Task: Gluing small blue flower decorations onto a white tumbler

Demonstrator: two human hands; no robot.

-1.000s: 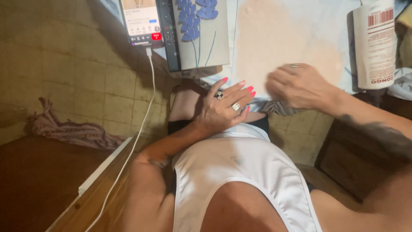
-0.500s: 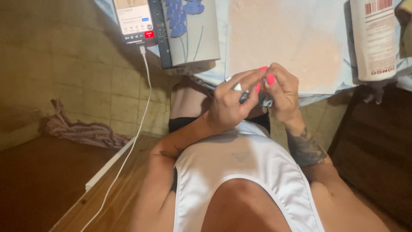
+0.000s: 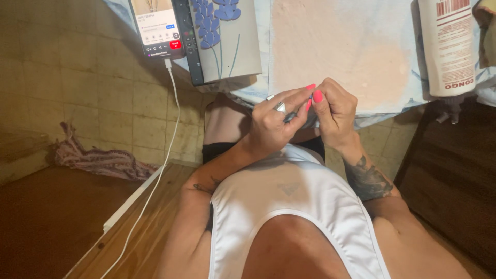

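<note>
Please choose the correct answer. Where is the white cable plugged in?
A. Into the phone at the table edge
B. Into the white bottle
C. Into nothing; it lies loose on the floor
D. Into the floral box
A: the cable runs up from the floor and its plug enters the bottom of the phone, which lies beside the floral box.

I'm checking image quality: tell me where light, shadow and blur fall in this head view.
Head view: the cloth on the table is brightly lit and washed pale; the floor at lower left sits in deep shadow; the small thing between the left hand and right hand is too dark to identify.
</note>
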